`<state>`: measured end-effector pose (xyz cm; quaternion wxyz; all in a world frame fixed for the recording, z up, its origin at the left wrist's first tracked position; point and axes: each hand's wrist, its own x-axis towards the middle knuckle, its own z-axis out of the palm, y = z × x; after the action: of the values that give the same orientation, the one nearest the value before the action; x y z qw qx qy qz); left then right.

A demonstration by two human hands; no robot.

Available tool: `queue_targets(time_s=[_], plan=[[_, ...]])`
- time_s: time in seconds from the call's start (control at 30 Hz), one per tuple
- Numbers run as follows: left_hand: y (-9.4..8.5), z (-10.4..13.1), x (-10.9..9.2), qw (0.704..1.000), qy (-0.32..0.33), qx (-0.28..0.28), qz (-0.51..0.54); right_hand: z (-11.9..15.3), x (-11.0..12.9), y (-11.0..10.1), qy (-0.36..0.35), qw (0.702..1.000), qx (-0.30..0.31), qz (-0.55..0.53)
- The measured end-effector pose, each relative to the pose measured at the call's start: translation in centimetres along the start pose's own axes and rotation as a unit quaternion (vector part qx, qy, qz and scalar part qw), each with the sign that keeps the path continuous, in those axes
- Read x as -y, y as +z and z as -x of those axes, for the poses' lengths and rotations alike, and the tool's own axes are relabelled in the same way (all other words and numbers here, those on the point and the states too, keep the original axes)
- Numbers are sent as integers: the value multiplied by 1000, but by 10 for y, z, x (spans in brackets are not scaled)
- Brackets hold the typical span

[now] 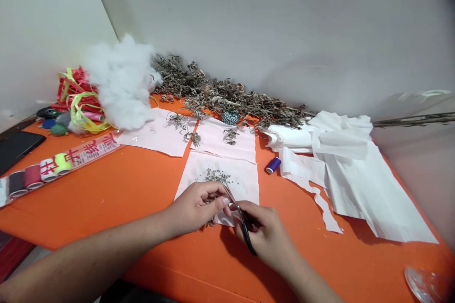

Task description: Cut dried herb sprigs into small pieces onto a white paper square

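My right hand grips a pair of black-handled scissors, blades pointing up and away from me. Against the blades, my left hand is closed on a dried herb sprig; most of the sprig is hidden by the fingers. Both hands are over the near part of a white cloth piece. On that cloth, just beyond the fingertips, lies a small heap of cut dried leaves.
Dried herb branches lie along the wall, with a twine ball before them. White stuffing and ribbons are back left, packed thread spools left. Purple thread and white cloth lie right.
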<state>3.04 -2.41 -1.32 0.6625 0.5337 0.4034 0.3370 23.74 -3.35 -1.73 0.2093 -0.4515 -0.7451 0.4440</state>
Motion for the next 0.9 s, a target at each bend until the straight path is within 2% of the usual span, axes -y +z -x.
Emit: queue_targets(time_s=[0.4, 0.9], plan=[[0, -3, 3, 1000, 5, -11, -8, -2, -2, -1, -6, 1000, -17, 14], [-1, -3, 3, 1000, -18, -4, 16, -2, 2, -3, -13, 1000, -4, -9]])
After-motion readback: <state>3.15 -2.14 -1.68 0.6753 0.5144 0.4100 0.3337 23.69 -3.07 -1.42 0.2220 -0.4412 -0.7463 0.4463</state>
